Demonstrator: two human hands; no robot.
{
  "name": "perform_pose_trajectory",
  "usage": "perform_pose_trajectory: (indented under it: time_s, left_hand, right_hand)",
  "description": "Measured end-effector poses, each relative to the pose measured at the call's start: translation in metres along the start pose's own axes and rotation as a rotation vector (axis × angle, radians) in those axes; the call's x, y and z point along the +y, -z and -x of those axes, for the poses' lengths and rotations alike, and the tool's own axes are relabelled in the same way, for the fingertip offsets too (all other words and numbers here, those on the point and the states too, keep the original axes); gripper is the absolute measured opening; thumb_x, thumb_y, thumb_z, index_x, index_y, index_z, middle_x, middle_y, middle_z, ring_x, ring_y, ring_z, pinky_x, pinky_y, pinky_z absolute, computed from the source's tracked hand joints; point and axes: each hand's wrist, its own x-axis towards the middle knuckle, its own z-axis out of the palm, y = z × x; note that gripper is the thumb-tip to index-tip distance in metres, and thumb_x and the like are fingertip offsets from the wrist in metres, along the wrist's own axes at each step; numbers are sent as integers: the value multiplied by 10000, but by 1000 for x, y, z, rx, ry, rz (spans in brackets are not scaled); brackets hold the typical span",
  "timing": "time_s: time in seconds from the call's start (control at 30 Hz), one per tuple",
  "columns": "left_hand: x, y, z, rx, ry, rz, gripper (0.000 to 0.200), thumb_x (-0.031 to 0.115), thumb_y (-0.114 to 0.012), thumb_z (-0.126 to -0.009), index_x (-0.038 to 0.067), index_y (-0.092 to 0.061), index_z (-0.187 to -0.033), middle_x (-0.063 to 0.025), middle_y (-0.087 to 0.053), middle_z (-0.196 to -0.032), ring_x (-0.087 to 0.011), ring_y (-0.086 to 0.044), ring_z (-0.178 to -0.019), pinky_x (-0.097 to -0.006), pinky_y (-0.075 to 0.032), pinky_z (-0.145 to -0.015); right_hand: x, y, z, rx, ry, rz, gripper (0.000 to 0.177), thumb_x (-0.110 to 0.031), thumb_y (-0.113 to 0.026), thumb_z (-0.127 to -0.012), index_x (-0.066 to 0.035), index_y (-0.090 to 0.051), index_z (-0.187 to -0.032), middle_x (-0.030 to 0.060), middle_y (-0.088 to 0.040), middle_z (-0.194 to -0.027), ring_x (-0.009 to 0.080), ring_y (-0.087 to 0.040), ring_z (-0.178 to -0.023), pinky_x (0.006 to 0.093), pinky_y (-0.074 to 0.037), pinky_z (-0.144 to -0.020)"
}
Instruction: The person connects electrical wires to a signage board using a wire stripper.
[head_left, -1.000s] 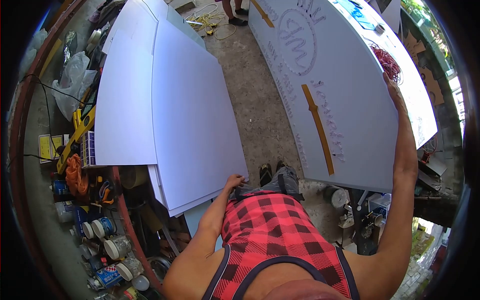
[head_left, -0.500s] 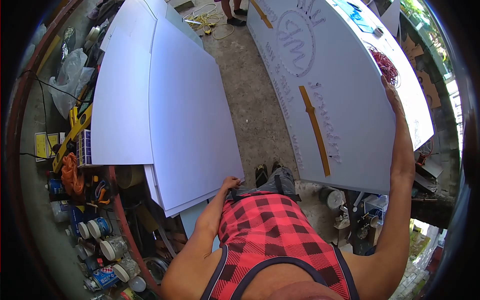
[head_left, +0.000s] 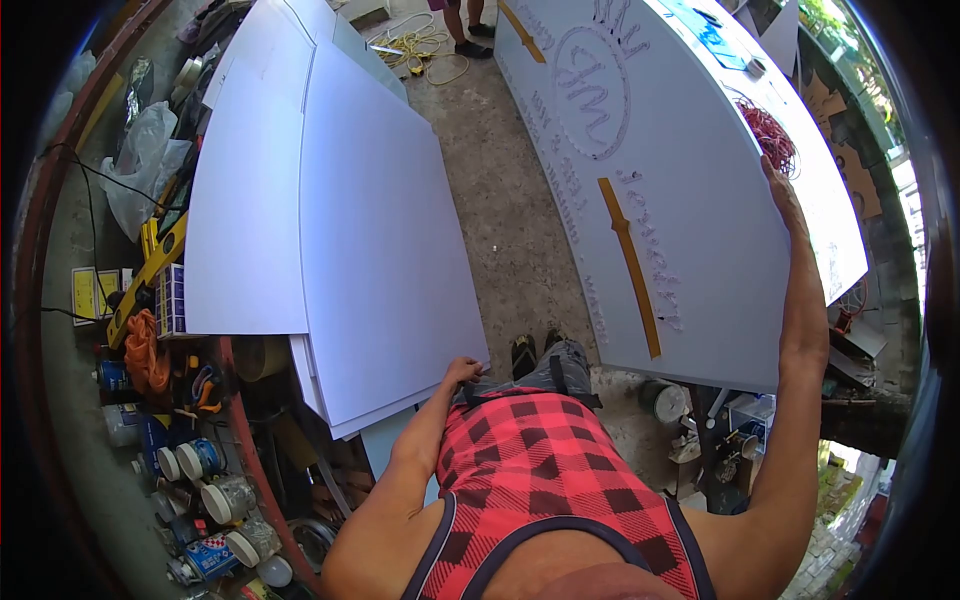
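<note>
— Hands?
— Right hand (head_left: pixel 782 195) spread flat on sign board (head_left: pixel 690 180), far edge. Left hand (head_left: pixel 462 372) at corner of white sheets (head_left: pixel 380 230); grip not discernible.
— Handling?
— Likely light, stiff, wide; best gripped at opposite edges.

From my remote feed, the white sign panel (head_left: pixel 720 230) carries the raised script word "Jewelry" (head_left: pixel 655 255) beside a yellow strip (head_left: pixel 628 262). I cannot read the circled monogram (head_left: pixel 592 85) or the smaller lettering (head_left: pixel 560 190) along its edge.
</note>
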Motion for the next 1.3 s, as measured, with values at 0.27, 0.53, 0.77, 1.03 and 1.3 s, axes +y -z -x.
perform_pose_trajectory:
  time_s: [0.27,0.53,0.77,1.03,1.3]
  left_hand:
    - [3,-1,-2,5,-9,-35,355,240,-640,-961,-49,-694,-1161,-134,-762,-972,-196,-727,-722,-330,-570,-673]
    - [7,0,-1,18,2,-25,361,258,-649,-970,-42,-700,-1165,-122,-759,-936,-199,-726,-727,-331,-569,-670]
    - [-1,1,-7,-1,-9,-4,353,258,-639,-970,-39,-711,-1147,-125,-760,-937,-206,-729,-730,-340,-573,-678]
    - [2,0,-1,2,11,1,352,249,-635,-971,-39,-700,-1163,-129,-753,-950,-208,-720,-730,-341,-572,-671]
    - [8,0,1,-5,29,10,345,247,-639,-972,-31,-700,-1167,-130,-750,-963,-207,-714,-728,-339,-572,-660]
  right_hand:
    - [-16,7,14,-16,-37,-36,909,-772,-181,-976,-84,-574,-1420,246,-546,-1435,411,-442,-1384,473,-303,-1179]
    - [-23,3,27,80,-26,-82,916,-779,-215,-967,-63,-596,-1392,241,-575,-1405,406,-483,-1356,478,-324,-1160]
    - [-23,0,24,106,-55,-117,923,-786,-246,-960,-45,-615,-1367,237,-601,-1378,402,-519,-1331,483,-343,-1143]
    - [-17,-1,21,112,-37,-93,943,-817,-258,-934,-72,-587,-1410,220,-554,-1442,393,-465,-1385,503,-306,-1175]
    - [-12,2,18,67,-16,-77,930,-796,-230,-952,-69,-576,-1418,227,-529,-1462,399,-443,-1395,501,-296,-1183]
